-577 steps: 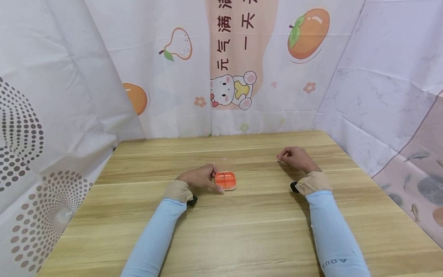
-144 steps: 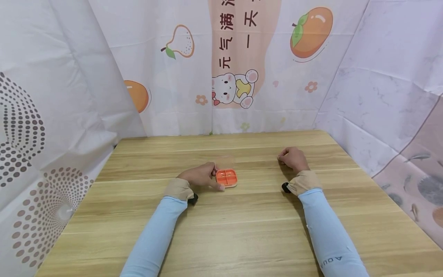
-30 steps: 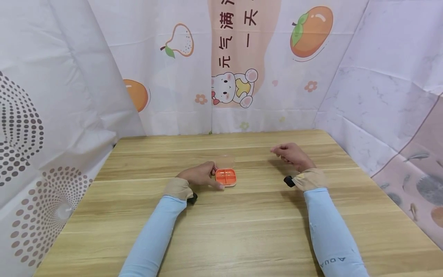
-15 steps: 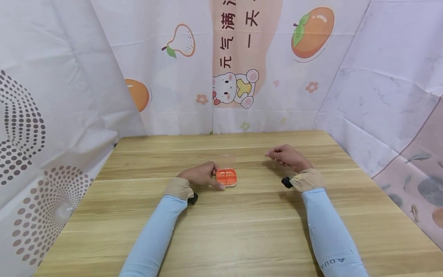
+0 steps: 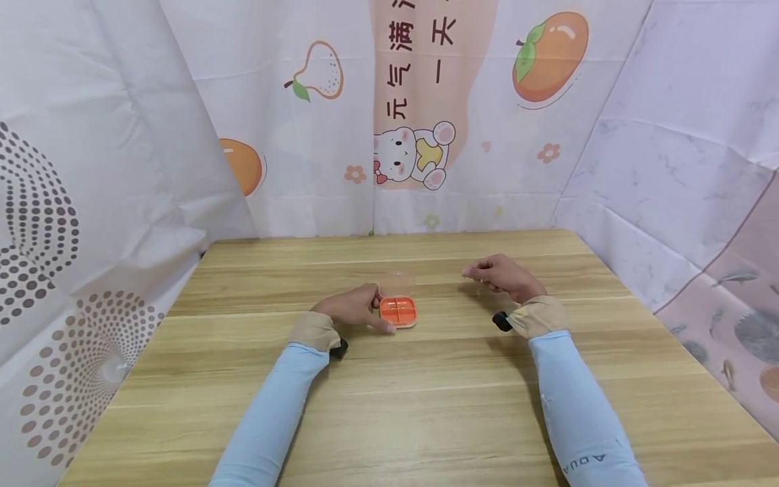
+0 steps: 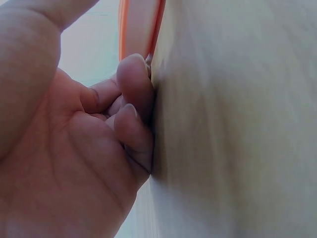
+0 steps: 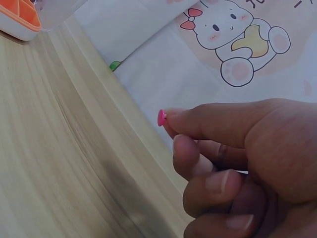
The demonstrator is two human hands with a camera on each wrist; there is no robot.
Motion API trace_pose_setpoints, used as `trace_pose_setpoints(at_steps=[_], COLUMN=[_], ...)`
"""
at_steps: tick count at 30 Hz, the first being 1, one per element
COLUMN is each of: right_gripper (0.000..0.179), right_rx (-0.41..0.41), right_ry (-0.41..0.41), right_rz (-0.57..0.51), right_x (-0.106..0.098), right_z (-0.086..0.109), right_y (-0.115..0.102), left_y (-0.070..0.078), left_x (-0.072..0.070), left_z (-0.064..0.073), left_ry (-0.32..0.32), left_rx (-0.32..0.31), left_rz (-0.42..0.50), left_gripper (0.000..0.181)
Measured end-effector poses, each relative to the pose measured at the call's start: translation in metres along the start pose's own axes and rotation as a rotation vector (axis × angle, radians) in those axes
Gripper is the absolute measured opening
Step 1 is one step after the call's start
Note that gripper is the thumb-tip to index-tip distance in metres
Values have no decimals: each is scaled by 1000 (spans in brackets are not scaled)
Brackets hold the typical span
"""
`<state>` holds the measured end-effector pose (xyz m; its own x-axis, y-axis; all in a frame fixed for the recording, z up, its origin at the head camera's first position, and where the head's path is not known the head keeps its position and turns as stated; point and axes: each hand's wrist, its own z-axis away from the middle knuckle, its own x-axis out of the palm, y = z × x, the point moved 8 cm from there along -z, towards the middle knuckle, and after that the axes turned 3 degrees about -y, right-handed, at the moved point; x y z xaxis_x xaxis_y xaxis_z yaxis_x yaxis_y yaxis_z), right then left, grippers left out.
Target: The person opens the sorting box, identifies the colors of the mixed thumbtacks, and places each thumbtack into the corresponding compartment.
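A small orange pill box (image 5: pixel 398 312) with four-way dividers lies on the table, its clear lid (image 5: pixel 397 284) folded back behind it. Tiny gold-coloured bits show in its two rear compartments. My left hand (image 5: pixel 353 308) holds the box at its left side, thumb along the front corner and fingers behind. In the left wrist view the curled fingertips (image 6: pixel 134 82) rest low by the orange edge. My right hand (image 5: pixel 502 274) is raised to the right of the box. Between thumb and forefinger it pinches a small pink stud (image 7: pixel 161 118) with a round head and short post.
The wooden table (image 5: pixel 389 406) reaches back to a printed curtain (image 5: pixel 322 135). More fabric hangs along the left (image 5: pixel 91 203) and right (image 5: pixel 681 135) sides. A dark wrist camera (image 5: pixel 502 321) sits under the right wrist.
Over the last second my right hand has moved left toward the box, pinching the stud. Since the oldest frame, a second rear compartment has gained a gold-coloured bit. The left hand stays put.
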<state>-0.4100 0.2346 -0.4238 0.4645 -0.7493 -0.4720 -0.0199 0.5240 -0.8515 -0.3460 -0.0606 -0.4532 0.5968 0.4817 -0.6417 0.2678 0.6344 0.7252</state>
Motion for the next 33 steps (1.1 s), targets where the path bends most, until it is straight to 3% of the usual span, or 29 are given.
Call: trace_pose_setpoints(at_steps=[33], right_gripper=[36], right_rx=[-5], right_ry=[-100], right_rz=[18], right_x=[26], right_z=[-4], right_y=[-19], left_y=[2], left_x=[-1], left_z=[2], left_ry=[0], left_rx=[6], left_rz=[-1], left_gripper=[60])
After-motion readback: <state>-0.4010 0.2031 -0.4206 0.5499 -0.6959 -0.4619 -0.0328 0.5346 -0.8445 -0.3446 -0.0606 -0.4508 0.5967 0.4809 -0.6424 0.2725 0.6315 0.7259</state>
